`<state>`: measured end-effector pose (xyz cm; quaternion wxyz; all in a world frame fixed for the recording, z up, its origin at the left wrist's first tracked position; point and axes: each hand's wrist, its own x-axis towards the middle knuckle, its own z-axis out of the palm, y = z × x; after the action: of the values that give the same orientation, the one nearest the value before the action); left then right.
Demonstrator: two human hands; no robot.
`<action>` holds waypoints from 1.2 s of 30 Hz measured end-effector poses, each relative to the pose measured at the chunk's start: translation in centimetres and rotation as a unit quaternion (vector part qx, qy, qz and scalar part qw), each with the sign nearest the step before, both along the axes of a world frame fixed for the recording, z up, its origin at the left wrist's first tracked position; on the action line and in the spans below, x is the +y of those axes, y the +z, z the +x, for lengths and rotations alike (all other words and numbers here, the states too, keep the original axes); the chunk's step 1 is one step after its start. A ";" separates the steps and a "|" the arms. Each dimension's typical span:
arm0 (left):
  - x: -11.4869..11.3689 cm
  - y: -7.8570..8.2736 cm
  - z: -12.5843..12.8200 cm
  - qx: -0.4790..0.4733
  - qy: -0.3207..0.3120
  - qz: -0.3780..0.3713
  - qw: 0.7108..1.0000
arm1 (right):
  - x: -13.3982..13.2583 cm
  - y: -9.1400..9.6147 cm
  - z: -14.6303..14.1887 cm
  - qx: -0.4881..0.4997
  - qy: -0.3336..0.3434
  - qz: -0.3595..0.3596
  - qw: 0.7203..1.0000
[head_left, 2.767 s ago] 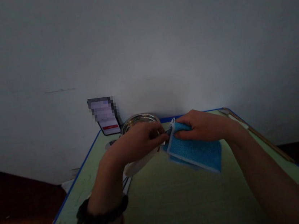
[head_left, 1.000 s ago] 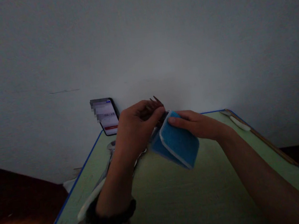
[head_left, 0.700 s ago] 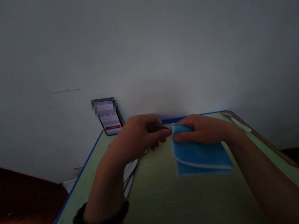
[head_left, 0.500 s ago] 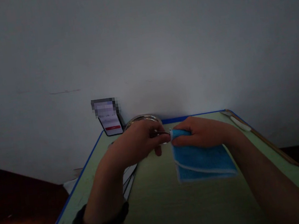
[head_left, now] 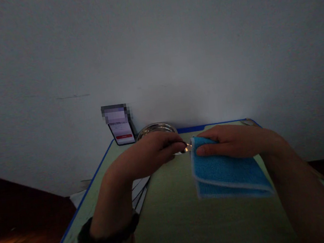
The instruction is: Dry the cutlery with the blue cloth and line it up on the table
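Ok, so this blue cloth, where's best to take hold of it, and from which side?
Likely the far edge of the cloth, pinched from above on the right, as the right hand does. It is folded in layers, white-trimmed edges toward the camera, so a pinch at the far end should keep them together. The left hand, holding a utensil, crowds its left corner.

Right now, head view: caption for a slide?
Left hand holds a metal utensil to a blue cloth gripped by the right hand, over a green table.

Cloth (head_left: pixel 230 172) right of utensil (head_left: pixel 188 148), bowl (head_left: pixel 155 129) behind, phone (head_left: pixel 122 133) left of bowl
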<state>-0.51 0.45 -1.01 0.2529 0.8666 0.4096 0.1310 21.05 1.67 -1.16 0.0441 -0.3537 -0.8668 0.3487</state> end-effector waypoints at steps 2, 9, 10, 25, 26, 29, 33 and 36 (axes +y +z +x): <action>0.0 0.2 -0.3 0.009 -0.001 -0.006 1.000 | 0.0 0.1 0.2 -0.001 -0.005 -0.020 1.000; -0.1 0.2 -1.2 0.008 -0.009 -0.033 0.999 | -0.3 0.6 0.8 0.010 -0.019 -0.078 0.997; -0.1 0.1 -1.3 0.004 -0.012 -0.044 0.999 | -0.4 0.7 1.0 0.012 -0.025 -0.087 0.996; -0.4 0.2 1.3 0.007 -0.041 -0.074 0.996 | 0.1 0.2 -0.5 -0.029 0.038 -0.008 0.999; -0.4 0.1 1.5 0.007 -0.039 -0.068 0.997 | 0.2 0.1 -0.7 -0.031 0.043 0.007 0.999; -0.4 0.1 1.0 -0.017 -0.027 -0.074 0.997 | 0.2 0.0 -0.7 -0.024 0.037 0.030 0.999; -0.5 0.6 -0.6 -0.043 -0.009 -0.109 0.993 | 0.3 0.0 -0.1 -0.040 0.002 0.047 0.998; -0.6 0.8 -1.0 -0.053 0.003 -0.103 0.993 | 0.4 -0.1 0.2 -0.052 -0.011 0.058 0.997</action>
<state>-1.53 -0.13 -0.18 0.3618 0.8267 0.4094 0.1344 21.20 2.04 -1.23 0.0237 -0.3772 -0.8830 0.2782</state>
